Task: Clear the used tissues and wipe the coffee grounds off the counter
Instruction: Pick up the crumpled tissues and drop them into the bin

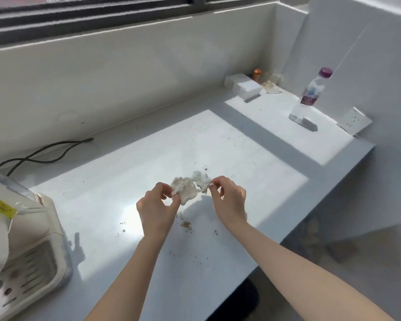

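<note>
A crumpled white tissue hangs just above the middle of the white counter. My left hand pinches its left edge and my right hand pinches its right edge, so the tissue is stretched between them. Brown coffee grounds lie in a small clump on the counter just below the tissue. Finer specks are scattered toward the front edge and around the sunlit patch.
A beige appliance with a vented tray stands at the left, with a black cable behind it. At the back right are a water bottle, a white box, a wall socket and a small orange-capped item.
</note>
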